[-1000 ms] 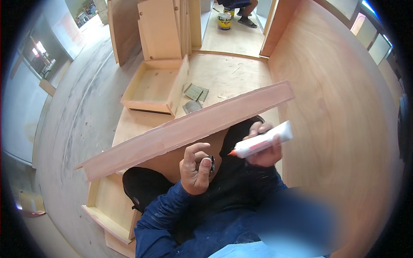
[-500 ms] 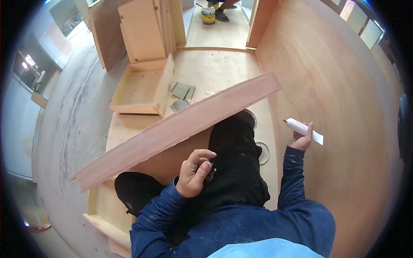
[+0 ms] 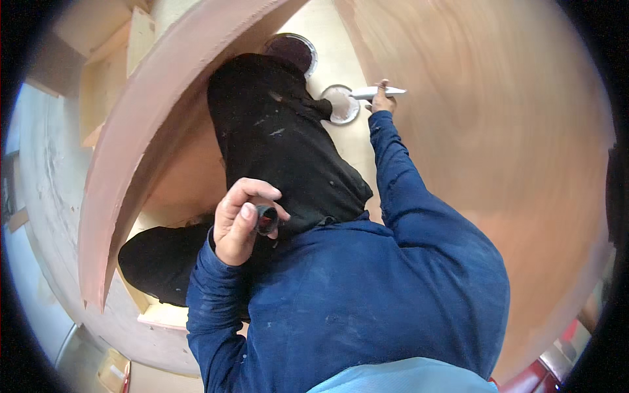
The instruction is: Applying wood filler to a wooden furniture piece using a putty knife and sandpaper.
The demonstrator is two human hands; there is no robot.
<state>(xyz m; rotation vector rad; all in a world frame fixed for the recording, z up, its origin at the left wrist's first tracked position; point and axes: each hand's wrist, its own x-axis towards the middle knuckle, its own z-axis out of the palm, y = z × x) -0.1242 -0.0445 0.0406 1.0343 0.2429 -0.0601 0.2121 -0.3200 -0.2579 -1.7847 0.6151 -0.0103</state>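
Note:
My left hand (image 3: pixel 234 223) pinches a small black cap (image 3: pixel 266 220) between thumb and fingers, its hollow side facing up with some red inside. My right hand (image 3: pixel 382 101) stretches forward and grips a white squeeze tube (image 3: pixel 394 91). The tube's tip is over the edge of a round tin lid (image 3: pixel 341 108) bearing pale paste; whether they touch I cannot tell. A long pinkish board (image 3: pixel 108 177) slants across my legs, and neither hand is on it.
An open round can (image 3: pixel 293 51) stands beyond the lid, by my knee. Along the right rises a large plywood panel (image 3: pixel 485 131). A wooden drawer box (image 3: pixel 105 82) lies at the far left, and another drawer (image 3: pixel 164 314) is beside my left leg.
The view has tilted down and turned. My right hand has brought the white tube over to the paste lid. My left hand still holds the black cap, now turned hollow side up.

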